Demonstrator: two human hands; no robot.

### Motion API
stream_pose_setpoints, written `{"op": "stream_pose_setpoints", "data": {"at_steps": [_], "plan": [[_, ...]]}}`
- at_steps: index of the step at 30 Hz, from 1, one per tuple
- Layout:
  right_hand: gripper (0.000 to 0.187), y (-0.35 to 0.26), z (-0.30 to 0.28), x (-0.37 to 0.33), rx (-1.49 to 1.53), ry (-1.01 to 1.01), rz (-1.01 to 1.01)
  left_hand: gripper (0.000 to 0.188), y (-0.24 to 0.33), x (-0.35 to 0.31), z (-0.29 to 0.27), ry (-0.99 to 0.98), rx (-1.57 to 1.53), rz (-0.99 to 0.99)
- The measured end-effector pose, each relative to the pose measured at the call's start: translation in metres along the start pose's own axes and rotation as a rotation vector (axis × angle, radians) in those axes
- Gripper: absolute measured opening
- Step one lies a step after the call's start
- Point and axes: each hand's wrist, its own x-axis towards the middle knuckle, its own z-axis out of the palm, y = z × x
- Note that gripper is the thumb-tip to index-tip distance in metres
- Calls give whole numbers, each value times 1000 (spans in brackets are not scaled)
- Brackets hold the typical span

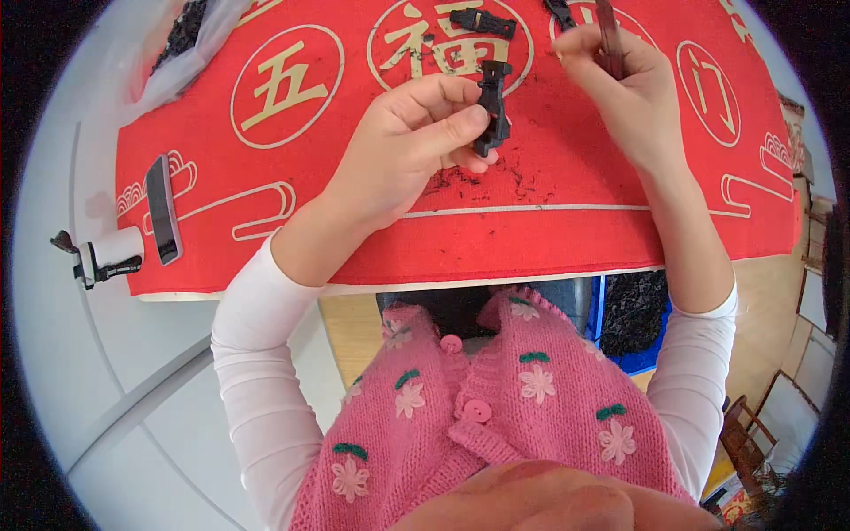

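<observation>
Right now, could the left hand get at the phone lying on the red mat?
Probably yes: nothing visible stands between the left hand and the phone, though that hand is holding a black part.

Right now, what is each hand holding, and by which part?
The left hand pinches a black plastic piece around its middle, upper end free. The right hand grips a dark reddish stick by its nearer part; its far end isn't clear.

Left hand (398,134) pinches black part (492,102); right hand (633,97) grips brown handle (609,35).
</observation>
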Motion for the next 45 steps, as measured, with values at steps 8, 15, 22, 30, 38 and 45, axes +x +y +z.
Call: {"op": "stream_pose_setpoints", "data": {"at_steps": [8, 15, 22, 30, 38, 45], "plan": [[11, -3, -10, 4, -31, -176, 168, 21, 13, 1, -6, 32, -24, -77], [18, 3, -7, -1, -161, -229, -141, 21, 35, 3, -34, -121, 93, -209], [20, 20, -6, -2, -191, -359, -367, 17, 37, 3, -38, -138, 88, -301], [20, 21, 6, -3, -198, -449, -460, 13, 35, 6, -27, 18, 144, -366], [19, 19, 15, -3, -217, -460, -501, 12, 34, 8, -30, 2, 192, -403], [19, 18, 19, -4, -273, -484, -561, 11, 26, 5, -29, 35, 192, -346]]}}
